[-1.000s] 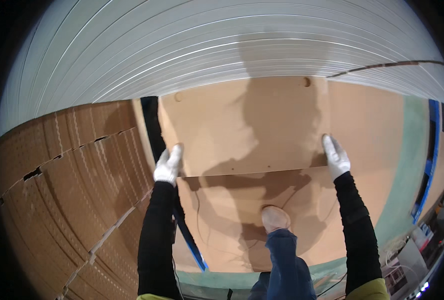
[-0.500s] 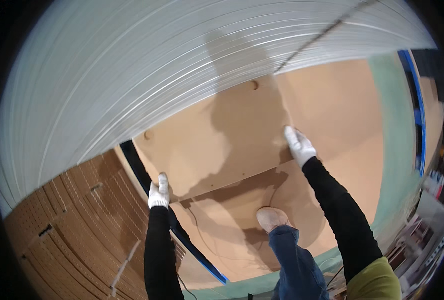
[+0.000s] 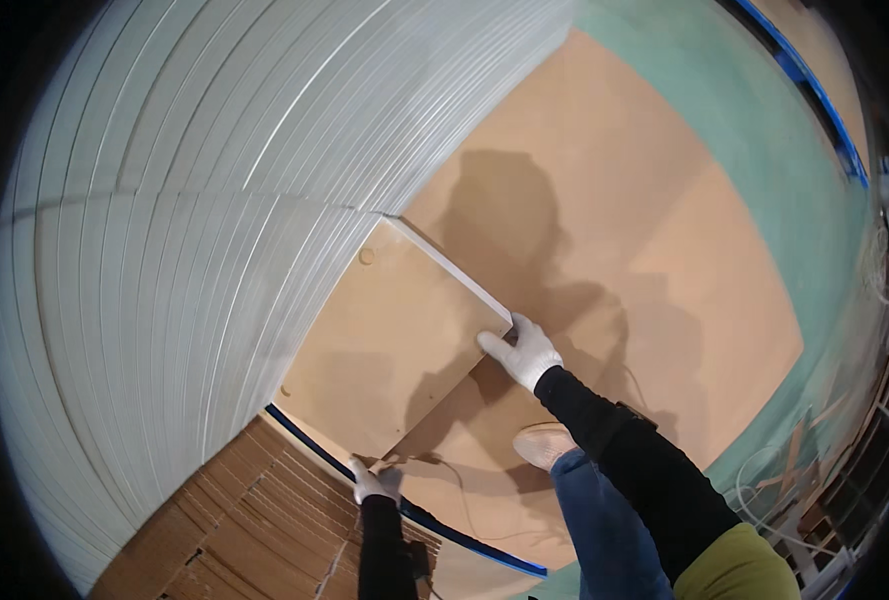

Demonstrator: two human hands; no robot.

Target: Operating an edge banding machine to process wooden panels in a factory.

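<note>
A flat tan board (image 3: 364, 340) with white side edging and two round recesses lies between my hands. Its far edge meets a tall stack of pale grey-white panels (image 3: 194, 150). My right hand (image 3: 526, 352), in a white glove, grips the board's near right corner, thumb on the upper face and fingers out of sight. At the near left corner, my gloved left hand (image 3: 376, 480) holds the edge; its fingers are partly hidden.
A large tan sheet (image 3: 664, 250) spreads beneath, with green floor (image 3: 764, 180) beyond it. One shoe (image 3: 544, 445) stands on the sheet. At lower left is a brown layered stack (image 3: 244, 530), beside a dark and blue strip (image 3: 504, 560). Clutter lies at the right.
The view has turned, so the pale stack now fills the left side. In it, the board appears turned and farther left, with its white side edge showing. Both hands keep hold.
</note>
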